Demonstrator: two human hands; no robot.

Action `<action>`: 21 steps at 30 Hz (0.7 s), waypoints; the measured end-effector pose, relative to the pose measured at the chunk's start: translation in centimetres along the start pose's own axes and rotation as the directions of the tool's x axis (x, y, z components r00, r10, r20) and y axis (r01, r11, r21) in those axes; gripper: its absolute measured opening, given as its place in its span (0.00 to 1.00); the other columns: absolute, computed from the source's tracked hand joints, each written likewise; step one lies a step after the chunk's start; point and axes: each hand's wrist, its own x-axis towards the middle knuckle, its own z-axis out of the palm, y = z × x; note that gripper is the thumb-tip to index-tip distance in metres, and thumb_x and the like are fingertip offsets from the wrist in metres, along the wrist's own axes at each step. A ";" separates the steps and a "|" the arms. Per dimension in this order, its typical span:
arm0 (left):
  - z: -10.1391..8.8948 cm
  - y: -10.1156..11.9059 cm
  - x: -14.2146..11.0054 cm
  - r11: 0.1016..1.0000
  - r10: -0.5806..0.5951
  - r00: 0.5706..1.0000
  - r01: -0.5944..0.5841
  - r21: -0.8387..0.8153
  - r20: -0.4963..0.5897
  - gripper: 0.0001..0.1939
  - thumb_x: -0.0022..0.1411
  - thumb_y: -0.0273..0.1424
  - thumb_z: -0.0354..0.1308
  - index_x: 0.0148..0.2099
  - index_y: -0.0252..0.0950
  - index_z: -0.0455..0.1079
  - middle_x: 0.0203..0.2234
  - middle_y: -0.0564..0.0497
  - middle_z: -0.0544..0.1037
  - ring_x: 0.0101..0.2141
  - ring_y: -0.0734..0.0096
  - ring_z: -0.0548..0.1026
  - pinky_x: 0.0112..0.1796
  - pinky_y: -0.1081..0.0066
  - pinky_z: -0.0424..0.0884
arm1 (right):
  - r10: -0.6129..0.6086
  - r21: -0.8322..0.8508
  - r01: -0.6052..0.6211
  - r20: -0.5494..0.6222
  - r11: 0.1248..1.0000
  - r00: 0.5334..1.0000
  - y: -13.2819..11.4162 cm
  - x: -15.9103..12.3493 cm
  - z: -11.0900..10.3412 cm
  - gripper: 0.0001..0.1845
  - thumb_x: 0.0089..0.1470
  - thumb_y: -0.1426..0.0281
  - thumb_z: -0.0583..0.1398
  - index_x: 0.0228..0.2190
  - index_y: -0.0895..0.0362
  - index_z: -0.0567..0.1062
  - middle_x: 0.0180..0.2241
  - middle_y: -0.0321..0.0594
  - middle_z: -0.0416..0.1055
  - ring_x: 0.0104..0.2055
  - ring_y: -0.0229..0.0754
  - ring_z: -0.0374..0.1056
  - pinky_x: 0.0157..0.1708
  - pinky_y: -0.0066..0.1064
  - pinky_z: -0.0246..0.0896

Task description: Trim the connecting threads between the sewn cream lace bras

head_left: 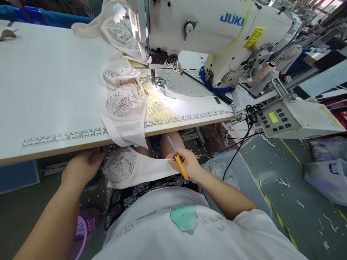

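My right hand (188, 164) is closed around a yellow-handled tool (181, 167) with a narrow, pointed metal blade; I cannot tell if it has one blade or two. The same fingers pinch the end of a white lace bra (151, 169), which stretches across my lap. Its lace cup lies on the left, below the table's front edge. My left hand (82, 166) is beside that cup, its fingers in shadow under the edge and hard to make out. More white lace bras (124, 101) lie in a chain on the table, hanging over the edge toward my lap.
A JUKI sewing machine (179, 25) stands over the white table (54, 83), its lamp lit. A ruler strip (65, 136) runs along the front edge. The control box (282, 117) juts out right. Below are a clear plastic bin (252, 184) and a purple basket (85, 224).
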 end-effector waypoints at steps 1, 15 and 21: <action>0.4 0.6 -0.2 0.998 0.019 1.000 -0.020 0.055 0.023 0.08 0.47 0.37 0.64 0.30 0.38 0.74 0.22 0.53 0.75 0.26 0.64 0.70 0.21 0.74 0.59 | 0.014 0.004 -0.014 0.000 1.000 1.000 0.0 0.2 0.0 0.13 0.42 0.61 0.62 0.23 0.57 0.68 0.26 0.38 0.72 0.30 0.40 0.67 0.30 0.31 0.63; 8.1 8.8 -1.0 0.632 0.670 0.423 -0.756 -0.169 0.610 0.17 0.64 0.34 0.43 0.28 0.36 0.68 0.20 0.52 0.72 0.23 0.72 0.70 0.25 0.75 0.64 | 0.015 0.014 -0.016 0.069 1.000 0.998 -1.2 0.5 -0.8 0.19 0.41 0.55 0.64 0.23 0.58 0.70 0.25 0.36 0.68 0.27 0.36 0.63 0.28 0.27 0.60; 7.6 7.7 -2.4 0.596 0.756 0.497 -0.792 -0.133 0.427 0.13 0.63 0.32 0.47 0.29 0.38 0.69 0.23 0.53 0.72 0.22 0.74 0.69 0.24 0.75 0.62 | 0.004 0.237 -0.015 0.046 0.971 0.999 -0.7 0.2 -0.8 0.19 0.40 0.56 0.66 0.26 0.56 0.67 0.24 0.35 0.64 0.28 0.37 0.62 0.29 0.28 0.61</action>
